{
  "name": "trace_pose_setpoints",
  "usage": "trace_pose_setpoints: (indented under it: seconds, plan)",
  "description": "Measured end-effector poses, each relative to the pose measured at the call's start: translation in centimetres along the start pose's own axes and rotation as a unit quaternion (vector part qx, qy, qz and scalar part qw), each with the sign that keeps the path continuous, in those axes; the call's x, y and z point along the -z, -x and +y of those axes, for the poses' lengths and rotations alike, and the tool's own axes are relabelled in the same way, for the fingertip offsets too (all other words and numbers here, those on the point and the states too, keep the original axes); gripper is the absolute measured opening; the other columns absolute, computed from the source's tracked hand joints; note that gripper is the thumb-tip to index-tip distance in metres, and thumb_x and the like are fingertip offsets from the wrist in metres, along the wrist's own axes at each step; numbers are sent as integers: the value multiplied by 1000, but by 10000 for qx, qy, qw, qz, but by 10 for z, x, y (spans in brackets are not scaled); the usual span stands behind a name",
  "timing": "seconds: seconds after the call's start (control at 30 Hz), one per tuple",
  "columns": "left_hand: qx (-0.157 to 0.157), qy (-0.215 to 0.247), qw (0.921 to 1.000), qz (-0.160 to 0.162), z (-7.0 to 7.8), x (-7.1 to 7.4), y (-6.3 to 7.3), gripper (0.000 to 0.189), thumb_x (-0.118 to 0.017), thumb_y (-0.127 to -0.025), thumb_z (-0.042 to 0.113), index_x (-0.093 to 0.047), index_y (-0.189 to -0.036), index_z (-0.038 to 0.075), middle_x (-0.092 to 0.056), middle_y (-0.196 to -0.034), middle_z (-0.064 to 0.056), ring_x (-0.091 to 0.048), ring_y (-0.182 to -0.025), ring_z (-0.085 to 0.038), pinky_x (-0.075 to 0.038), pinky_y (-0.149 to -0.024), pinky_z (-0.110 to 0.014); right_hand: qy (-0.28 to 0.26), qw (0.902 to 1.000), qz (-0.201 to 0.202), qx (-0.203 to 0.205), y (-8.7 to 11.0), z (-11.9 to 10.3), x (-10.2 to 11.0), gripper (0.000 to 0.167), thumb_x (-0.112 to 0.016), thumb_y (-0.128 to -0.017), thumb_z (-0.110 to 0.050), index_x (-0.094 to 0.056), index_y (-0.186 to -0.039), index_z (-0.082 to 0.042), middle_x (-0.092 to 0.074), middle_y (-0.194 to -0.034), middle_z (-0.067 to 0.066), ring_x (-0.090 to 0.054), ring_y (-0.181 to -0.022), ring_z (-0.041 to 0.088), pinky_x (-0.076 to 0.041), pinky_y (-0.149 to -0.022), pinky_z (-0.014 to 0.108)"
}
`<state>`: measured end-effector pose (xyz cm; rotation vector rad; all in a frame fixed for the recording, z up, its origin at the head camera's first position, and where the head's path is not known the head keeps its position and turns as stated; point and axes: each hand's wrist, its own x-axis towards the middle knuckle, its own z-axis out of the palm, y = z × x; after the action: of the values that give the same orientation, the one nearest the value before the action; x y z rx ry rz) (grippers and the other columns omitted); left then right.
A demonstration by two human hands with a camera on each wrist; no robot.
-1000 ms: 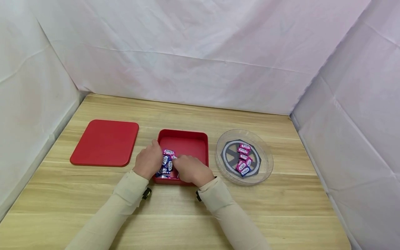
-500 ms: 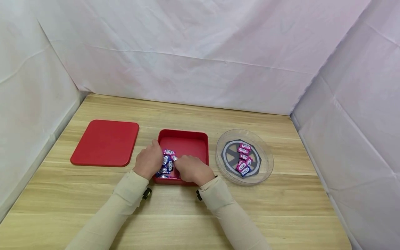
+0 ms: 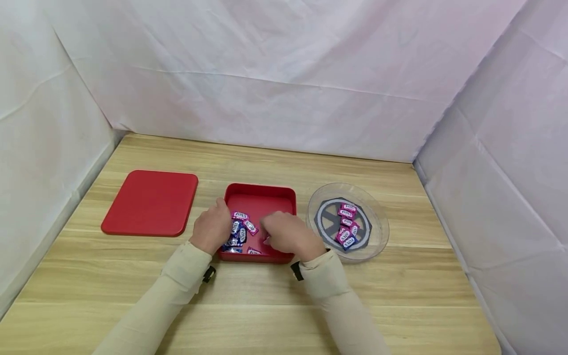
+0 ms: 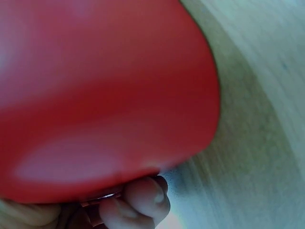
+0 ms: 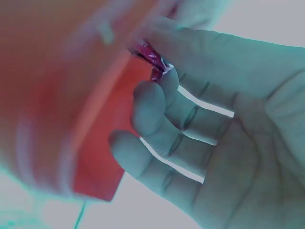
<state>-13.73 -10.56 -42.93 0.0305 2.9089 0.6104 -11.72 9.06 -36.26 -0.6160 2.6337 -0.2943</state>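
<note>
In the head view a square red box [image 3: 262, 203] stands at the middle of the table, with several blue and pink wrapped candies [image 3: 239, 231] gathered in its left part. My left hand [image 3: 212, 227] grips the box's left wall; in the left wrist view its fingertips [image 4: 143, 200] curl at the rim. Over the box's right side, my right hand [image 3: 290, 234] pinches a pink wrapped candy [image 5: 150, 55] between thumb and forefinger. The other fingers are loosely bent. Another pink candy lies by the box's front wall, partly hidden.
To the right stands a clear round dish [image 3: 381, 222] with several pink candies and a blue one inside, over a dark wheel-like pattern. A flat red lid [image 3: 151, 202] lies on the left of the wooden table [image 3: 248, 315]. White cloth [image 3: 266, 74] hangs around the table.
My right hand has moved right and slightly up, away from the candies in the box, uncovering pink ones. The left hand has stayed on the box wall.
</note>
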Motion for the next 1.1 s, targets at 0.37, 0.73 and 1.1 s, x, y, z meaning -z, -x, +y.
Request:
trace_pose_setpoints:
  seconds: [0.37, 0.73, 1.1]
  plan:
    - [-32, -40, 10000, 53, -1, 0, 0, 29, -50, -110, 12, -51, -122, -14, -67, -88, -26, -74, -77, -41, -66, -76, -58, -397, 9976, 565, -93, 27, 39, 31, 10, -78, -99, -9, -68, -101, -9, -65, -96, 4, -62, -88, 18, -57, -78, 32]
    - [12, -56, 10000, 24, 0, -1, 0, 29, -53, -109, 11, -51, -124, -14, -68, -90, -27, -73, -77, -40, -66, -79, -58, -675, 9913, 1119, -142, 49, 97, 43, 10, -75, -95, 1, -69, -92, -6, -69, -90, 5, -62, -85, 20, -57, -80, 38]
    - [27, -50, 10000, 17, 2, -2, 1, 30, -55, -108, 11, -51, -124, -14, -68, -91, -27, -74, -77, -41, -66, -79, -58, -556, 9928, 555, -901, 55, 134, 34, 6, -76, -96, -4, -70, -93, -5, -68, -90, 7, -60, -81, 20, -52, -74, 36]
